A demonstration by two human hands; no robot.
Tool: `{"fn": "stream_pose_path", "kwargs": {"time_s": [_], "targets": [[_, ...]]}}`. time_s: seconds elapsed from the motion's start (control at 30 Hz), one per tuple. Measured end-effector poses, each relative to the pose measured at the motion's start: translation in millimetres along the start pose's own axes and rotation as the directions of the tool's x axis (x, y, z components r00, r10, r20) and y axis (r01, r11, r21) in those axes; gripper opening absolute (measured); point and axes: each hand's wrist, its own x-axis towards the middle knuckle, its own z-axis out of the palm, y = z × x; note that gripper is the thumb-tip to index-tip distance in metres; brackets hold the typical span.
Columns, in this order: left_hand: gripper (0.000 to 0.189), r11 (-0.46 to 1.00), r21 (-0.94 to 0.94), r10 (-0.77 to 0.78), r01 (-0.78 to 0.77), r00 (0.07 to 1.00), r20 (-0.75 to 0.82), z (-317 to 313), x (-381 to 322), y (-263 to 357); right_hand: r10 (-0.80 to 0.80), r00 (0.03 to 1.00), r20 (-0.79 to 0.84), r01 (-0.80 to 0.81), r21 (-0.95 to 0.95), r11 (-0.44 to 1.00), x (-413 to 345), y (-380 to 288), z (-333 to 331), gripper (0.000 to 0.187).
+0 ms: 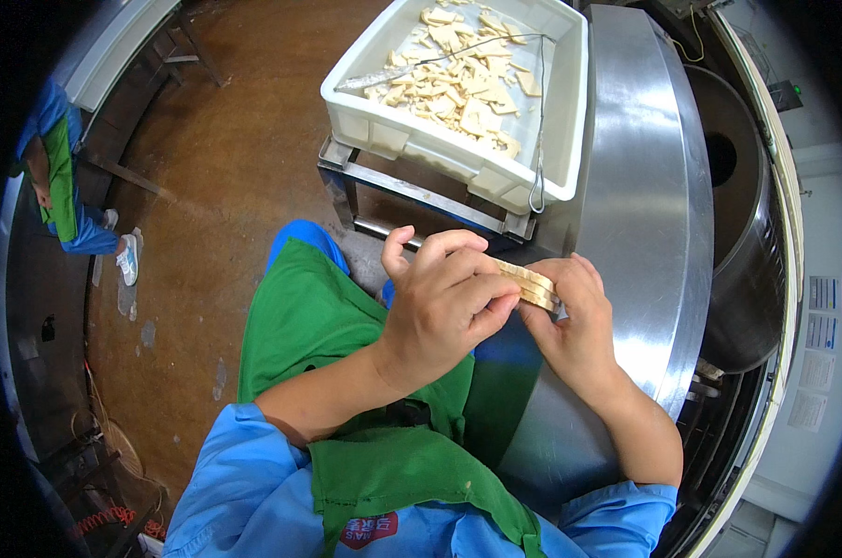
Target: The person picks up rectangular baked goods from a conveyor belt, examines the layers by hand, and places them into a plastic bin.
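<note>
Between my two hands is a small stack of pale, flat baked pieces (pixel 532 284), like biscuits or wafers, seen edge-on. My left hand (pixel 449 286) pinches its left end, with some fingers raised and the forefinger and thumb against the pieces. At the other end, my right hand (pixel 571 307) grips the stack between thumb and fingers. Part of the stack is hidden behind the fingers, so I cannot tell its full shape. Both hands are above my lap, beside a steel machine surface.
A white plastic crate (pixel 456 132) of broken pale pieces (pixel 473 84) sits on a metal stand (pixel 421 192); a bent wire (pixel 542 104) lies across it. Curved steel housing (pixel 630 174) runs along my right, beside a large dark drum (pixel 735 230). Another person (pixel 65 167) stands far left.
</note>
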Motion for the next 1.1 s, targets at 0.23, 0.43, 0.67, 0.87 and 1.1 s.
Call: {"fn": "stream_pose_path", "kwargs": {"time_s": [0.23,0.43,0.67,0.87,1.1], "targets": [[0.013,0.995,-0.062,-0.07,0.077,0.992,0.107,-2.3,-1.9,-1.4,-0.07,0.998,0.006,0.07,-0.124,0.99,-0.4,1.9,-1.0,0.029],[0.013,0.99,-0.103,-0.076,0.095,0.983,0.17,-3.5,-0.4,1.1,-0.067,0.998,0.022,0.069,-0.122,0.99,-0.9,2.1,-0.4,0.029],[0.017,0.993,-0.097,-0.05,0.068,0.984,0.173,-2.3,-0.4,0.5,-0.021,0.999,0.044,0.025,-0.079,0.997,-0.5,-1.5,0.2,0.025],[0.015,0.988,-0.124,-0.086,0.092,0.995,0.049,-6.3,1.4,-2.4,0.228,0.969,0.092,-0.242,0.198,0.95,-4.4,-1.9,2.0,0.026],[0.01,0.971,0.155,-0.173,0.18,0.983,-0.058,-9.9,-0.9,-31.9,0.321,0.939,0.125,-0.344,0.397,0.851,-4.0,-1.4,1.7,0.026]]}}
